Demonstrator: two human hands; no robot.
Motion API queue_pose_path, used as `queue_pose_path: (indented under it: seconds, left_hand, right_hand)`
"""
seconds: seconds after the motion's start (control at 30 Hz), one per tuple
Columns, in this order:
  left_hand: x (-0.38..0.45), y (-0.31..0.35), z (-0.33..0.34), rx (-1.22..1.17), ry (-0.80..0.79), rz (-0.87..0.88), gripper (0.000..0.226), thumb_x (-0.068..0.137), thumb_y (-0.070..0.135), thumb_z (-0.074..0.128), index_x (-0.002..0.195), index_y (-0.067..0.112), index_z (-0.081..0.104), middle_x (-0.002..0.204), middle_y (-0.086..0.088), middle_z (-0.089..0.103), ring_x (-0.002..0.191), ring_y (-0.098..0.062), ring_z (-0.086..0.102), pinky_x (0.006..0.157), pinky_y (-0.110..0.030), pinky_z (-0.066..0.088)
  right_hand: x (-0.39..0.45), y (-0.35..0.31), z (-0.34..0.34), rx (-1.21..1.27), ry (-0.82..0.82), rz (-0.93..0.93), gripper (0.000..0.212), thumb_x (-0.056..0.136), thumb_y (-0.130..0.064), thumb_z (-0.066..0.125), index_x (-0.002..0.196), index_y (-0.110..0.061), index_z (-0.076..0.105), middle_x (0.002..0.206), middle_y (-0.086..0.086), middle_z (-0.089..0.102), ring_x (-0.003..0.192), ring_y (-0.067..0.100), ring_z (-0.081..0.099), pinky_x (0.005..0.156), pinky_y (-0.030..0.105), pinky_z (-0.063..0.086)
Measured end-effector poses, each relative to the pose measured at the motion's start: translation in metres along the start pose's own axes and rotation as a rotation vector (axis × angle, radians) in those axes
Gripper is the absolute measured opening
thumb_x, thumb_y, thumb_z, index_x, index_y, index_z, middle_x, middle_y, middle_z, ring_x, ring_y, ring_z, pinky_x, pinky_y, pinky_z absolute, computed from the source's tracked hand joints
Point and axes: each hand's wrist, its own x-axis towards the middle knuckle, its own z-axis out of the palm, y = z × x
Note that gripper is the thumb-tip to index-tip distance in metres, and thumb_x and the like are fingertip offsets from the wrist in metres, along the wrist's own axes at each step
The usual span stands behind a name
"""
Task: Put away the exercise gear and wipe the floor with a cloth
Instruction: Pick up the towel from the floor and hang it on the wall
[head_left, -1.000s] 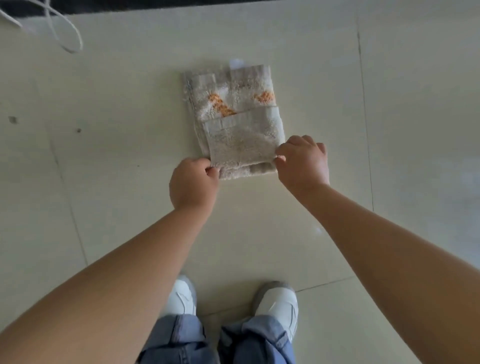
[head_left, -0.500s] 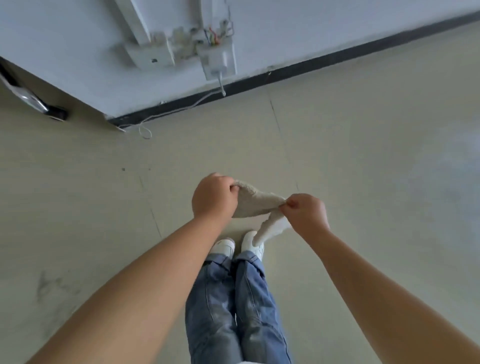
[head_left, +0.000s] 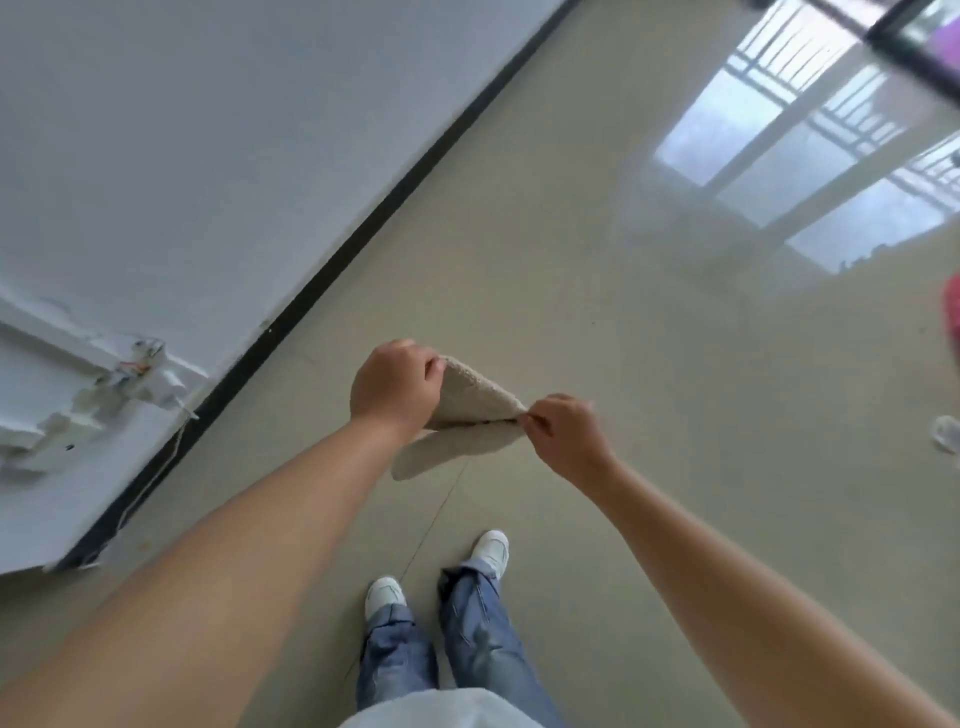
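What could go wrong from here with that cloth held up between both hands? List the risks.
1. The right hand only pinches an edge of the cloth, so it might slip loose and the fold could fall open; the left hand grips more firmly.
2. A loose wire hangs from the broken wall socket down to the floor; wiping along that wall could snag it.
3. The floor looks glossy, possibly slippery underfoot.

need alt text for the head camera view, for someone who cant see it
Seen from above, a standing person holds a folded beige cloth in the air between the left hand and the right hand. Below are a glossy tiled floor, white shoes and a white wall at left.
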Motion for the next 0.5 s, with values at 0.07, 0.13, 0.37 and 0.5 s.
queue_pose_path:
  seconds: [0.07,0.13,0.37,0.5]
  left_hand:
    - [0.01,0.046,-0.005,-0.033,-0.027,0.053,0.032,0.1,0.02,0.04,0.108,0.0,0.062,0.106,-0.018,0.065,0.099,-0.032,0.057,0.072,-0.031,0.039]
    - [0.011,0.091,-0.004,-0.032,-0.074,0.109,0.03,0.1,0.019,0.038,0.107,-0.002,0.058,0.105,-0.02,0.064,0.097,-0.033,0.057,0.07,-0.032,0.038]
    - [0.035,0.265,0.018,-0.078,-0.153,0.271,0.028,0.1,0.018,0.039,0.108,-0.002,0.057,0.105,-0.021,0.065,0.098,-0.033,0.059,0.077,-0.035,0.043]
    - [0.066,0.378,0.046,-0.169,-0.134,0.322,0.027,0.099,0.016,0.041,0.107,-0.002,0.06,0.101,-0.02,0.065,0.1,-0.032,0.059,0.078,-0.032,0.042]
  right_hand:
    - [-0.004,0.023,-0.043,0.009,0.077,0.06,0.027,0.092,-0.015,0.054,0.086,0.006,0.07,0.089,0.021,0.066,0.082,0.031,0.058,0.063,0.027,0.032]
    - [-0.014,0.049,-0.084,0.039,0.166,0.113,0.026,0.091,-0.014,0.056,0.084,0.006,0.071,0.086,0.021,0.066,0.072,0.025,0.051,0.063,0.026,0.031]
    - [-0.03,0.162,-0.202,0.103,0.364,0.264,0.024,0.088,-0.01,0.057,0.079,0.007,0.071,0.079,0.022,0.068,0.068,0.019,0.049,0.065,0.031,0.041]
    - [-0.025,0.231,-0.276,0.259,0.446,0.297,0.021,0.088,-0.01,0.055,0.086,0.002,0.073,0.071,0.007,0.059,0.073,0.018,0.05,0.062,0.023,0.036]
